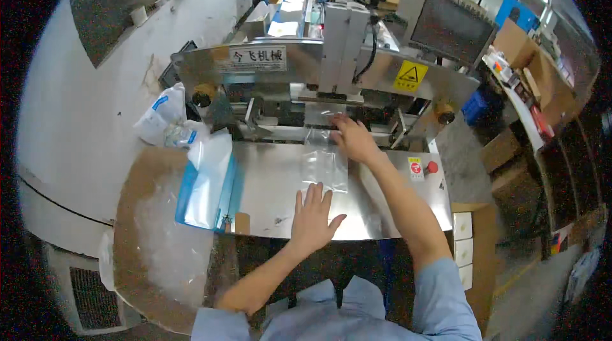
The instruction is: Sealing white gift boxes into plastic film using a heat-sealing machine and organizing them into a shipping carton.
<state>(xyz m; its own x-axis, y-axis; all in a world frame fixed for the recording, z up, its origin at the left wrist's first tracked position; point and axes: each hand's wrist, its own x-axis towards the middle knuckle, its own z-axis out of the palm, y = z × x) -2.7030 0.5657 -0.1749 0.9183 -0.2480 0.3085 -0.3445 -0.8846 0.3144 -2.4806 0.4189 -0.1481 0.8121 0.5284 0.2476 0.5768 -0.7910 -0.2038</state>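
A clear plastic bag (pixel 324 164) lies flat on the steel worktop (pixel 268 175) of a machine, its far end reaching under the machine's upright head (pixel 336 48). My left hand (pixel 312 217) rests at the bag's near end with fingers spread and its fingertips touching the edge. Over the far end is my right hand (pixel 354 137), fingers stretched forward onto the plastic by the machine's opening. Neither hand is wrapped round anything. What lies under the right fingertips is partly hidden.
Left on the worktop, a blue tray (pixel 185 194) holds a stack of clear film. A large carton (pixel 131 213) of plastic bags stands beside it. A red stop button (pixel 432 167) sits at the right; below is a box of white cartons (pixel 463 248). A monitor (pixel 452 25) is mounted above.
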